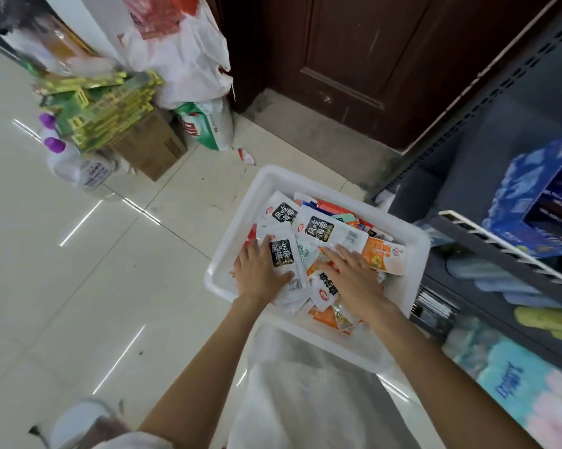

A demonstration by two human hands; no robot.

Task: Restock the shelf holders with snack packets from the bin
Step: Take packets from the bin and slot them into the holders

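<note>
A white plastic bin (308, 184) stands on the floor, filled with snack packets. Most are white packets with black labels (321, 226); orange packets (386, 257) lie among them. My left hand (257, 273) is in the bin's left side and grips a white packet with a black label (281, 254), thumb across its lower edge and fingers along its left side. My right hand (351, 273) lies flat, fingers straight, on the packets in the middle of the bin. A white wire shelf holder (500, 244) runs along the shelf at the right.
The dark shelving unit (467, 131) at the right holds blue boxes (539, 202) and tissue packs (506, 380). A brown door (354, 59) is behind the bin. At the far left are a cardboard box (150, 147) with green packs, bottles (62, 157) and white bags. Tiled floor (78, 286) lies to the left.
</note>
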